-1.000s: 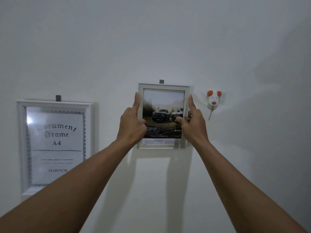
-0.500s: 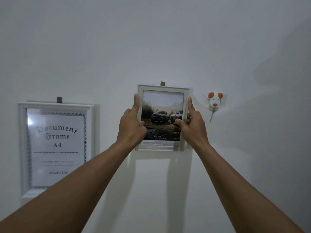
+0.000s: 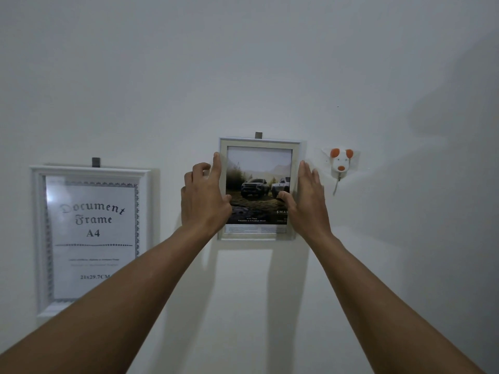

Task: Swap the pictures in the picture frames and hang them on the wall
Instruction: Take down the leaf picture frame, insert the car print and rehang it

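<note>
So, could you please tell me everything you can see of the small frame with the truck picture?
The small picture frame is pale silver-white, upright and flat against the white wall, under a grey hook. Its print shows two pickup trucks in a misty landscape, with small text below. The left hand touches its left edge and the right hand its right edge, both thumbs on the front.

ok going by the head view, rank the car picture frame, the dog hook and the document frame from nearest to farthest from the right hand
1. car picture frame: the right hand touches it along its right edge.
2. dog hook: just right of the hand and a little higher, apart from it.
3. document frame: far off on the left side, past the car picture frame.
</note>
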A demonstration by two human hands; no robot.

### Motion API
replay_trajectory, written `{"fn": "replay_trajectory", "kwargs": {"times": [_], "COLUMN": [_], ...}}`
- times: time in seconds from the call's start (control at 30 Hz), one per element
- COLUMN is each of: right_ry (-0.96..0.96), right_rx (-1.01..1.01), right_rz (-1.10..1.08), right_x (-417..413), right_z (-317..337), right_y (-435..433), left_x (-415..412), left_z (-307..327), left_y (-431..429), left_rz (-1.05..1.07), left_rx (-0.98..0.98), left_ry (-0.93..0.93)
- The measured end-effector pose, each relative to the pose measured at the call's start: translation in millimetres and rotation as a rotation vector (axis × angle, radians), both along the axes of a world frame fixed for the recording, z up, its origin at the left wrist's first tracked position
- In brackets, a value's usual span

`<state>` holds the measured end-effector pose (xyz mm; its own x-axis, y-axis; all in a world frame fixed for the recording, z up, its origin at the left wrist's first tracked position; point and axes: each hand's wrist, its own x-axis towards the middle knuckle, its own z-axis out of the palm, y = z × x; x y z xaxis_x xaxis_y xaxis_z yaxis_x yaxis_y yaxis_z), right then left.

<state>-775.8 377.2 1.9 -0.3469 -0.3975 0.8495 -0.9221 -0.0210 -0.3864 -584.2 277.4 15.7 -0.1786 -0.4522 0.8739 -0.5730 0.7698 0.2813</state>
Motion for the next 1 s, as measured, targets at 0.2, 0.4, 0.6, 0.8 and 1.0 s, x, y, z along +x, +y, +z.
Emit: {"fn": "replay_trajectory", "kwargs": {"times": [0.2,0.4,0.6,0.8,1.0], "right_ry": [-0.006,-0.018,-0.038,-0.045,-0.041], "right_rx": [0.032,0.035,0.047,0.049,0.068], "right_rz": [0.029,0.038,0.045,0.053,0.054], "right_x": [2,3,4,6,9], "right_z": [-2,-2,1,4,8], "right_y": [0,2,4,9,16], "left_x": [3,4,5,6,8], "left_z": [0,0,1,2,3], "left_y": [-1,2,6,11,14], "left_rz": [-0.038,-0.047,-0.062,-0.068,-0.073], "left_rx": [0.004,0.020,0.040,0.060,0.073], "left_ry": [-0.003,-0.011,-0.007,-0.012,-0.022]}}
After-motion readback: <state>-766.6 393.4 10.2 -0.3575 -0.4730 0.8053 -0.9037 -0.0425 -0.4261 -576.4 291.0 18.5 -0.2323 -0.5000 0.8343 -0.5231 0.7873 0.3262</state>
